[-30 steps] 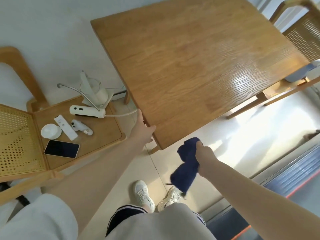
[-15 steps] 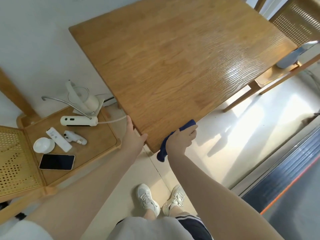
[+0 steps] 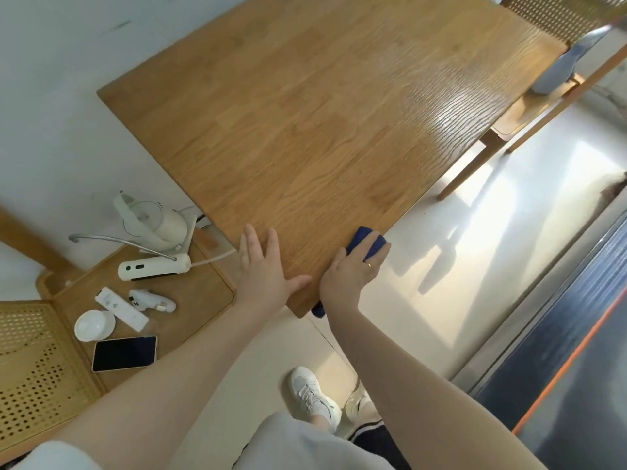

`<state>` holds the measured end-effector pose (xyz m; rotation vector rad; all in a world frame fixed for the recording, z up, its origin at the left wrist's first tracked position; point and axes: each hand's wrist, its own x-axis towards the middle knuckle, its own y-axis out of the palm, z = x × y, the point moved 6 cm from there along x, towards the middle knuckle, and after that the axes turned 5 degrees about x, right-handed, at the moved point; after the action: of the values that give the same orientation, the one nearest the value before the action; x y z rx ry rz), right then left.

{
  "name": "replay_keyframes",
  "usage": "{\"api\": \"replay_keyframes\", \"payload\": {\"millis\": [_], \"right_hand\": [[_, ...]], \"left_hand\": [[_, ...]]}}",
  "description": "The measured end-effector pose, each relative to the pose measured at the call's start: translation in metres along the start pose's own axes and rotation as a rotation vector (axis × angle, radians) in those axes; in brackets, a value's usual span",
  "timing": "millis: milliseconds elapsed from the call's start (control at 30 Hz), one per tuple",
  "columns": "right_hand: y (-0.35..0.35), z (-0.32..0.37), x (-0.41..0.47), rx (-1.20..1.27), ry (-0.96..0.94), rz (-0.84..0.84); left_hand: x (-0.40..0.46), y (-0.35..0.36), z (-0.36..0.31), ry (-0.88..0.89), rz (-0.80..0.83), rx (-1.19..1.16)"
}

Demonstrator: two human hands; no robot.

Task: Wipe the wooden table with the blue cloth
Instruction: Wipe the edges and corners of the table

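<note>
The right hand (image 3: 351,271) grips the blue cloth (image 3: 366,244) on the near corner edge of the wooden table (image 3: 322,113), the left hand (image 3: 263,269) lies flat and open beside it, and the bare top stretches away from both hands.
</note>
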<state>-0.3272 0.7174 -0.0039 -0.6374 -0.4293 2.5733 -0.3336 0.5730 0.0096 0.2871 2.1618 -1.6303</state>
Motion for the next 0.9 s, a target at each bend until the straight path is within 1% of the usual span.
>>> {"api": "replay_keyframes", "payload": {"millis": [67, 167, 267, 333, 433, 500, 600, 700, 767, 900], "right_hand": [[-0.006, 0.0, 0.02, 0.037, 0.008, -0.05], [-0.016, 0.006, 0.049, -0.036, -0.06, -0.125], [-0.025, 0.012, 0.078, -0.056, -0.075, -0.156], [-0.034, 0.018, 0.093, -0.066, -0.067, -0.15], [-0.042, 0.02, 0.099, -0.078, -0.059, -0.098], [-0.04, 0.014, 0.085, -0.085, -0.089, -0.036], [-0.024, -0.002, 0.04, -0.066, -0.15, 0.055], [-0.011, -0.012, 0.022, 0.012, -0.121, 0.104], [-0.013, -0.011, 0.036, 0.043, -0.101, 0.088], [-0.032, 0.0, 0.088, 0.103, -0.095, -0.01]], "left_hand": [[0.001, 0.003, -0.001, -0.002, 0.02, 0.035], [0.003, 0.0, -0.004, -0.007, 0.006, 0.084], [0.003, -0.003, -0.004, -0.009, -0.003, 0.107], [0.002, -0.003, -0.005, -0.012, -0.001, 0.118], [-0.001, -0.003, -0.008, -0.018, 0.006, 0.134], [-0.003, -0.005, -0.008, -0.02, 0.009, 0.131], [-0.004, -0.008, -0.01, -0.037, 0.02, 0.097], [-0.003, -0.012, -0.02, 0.007, -0.004, 0.136], [0.001, -0.014, -0.033, 0.073, -0.007, 0.156], [0.022, -0.017, -0.067, 0.161, 0.031, 0.153]]}}
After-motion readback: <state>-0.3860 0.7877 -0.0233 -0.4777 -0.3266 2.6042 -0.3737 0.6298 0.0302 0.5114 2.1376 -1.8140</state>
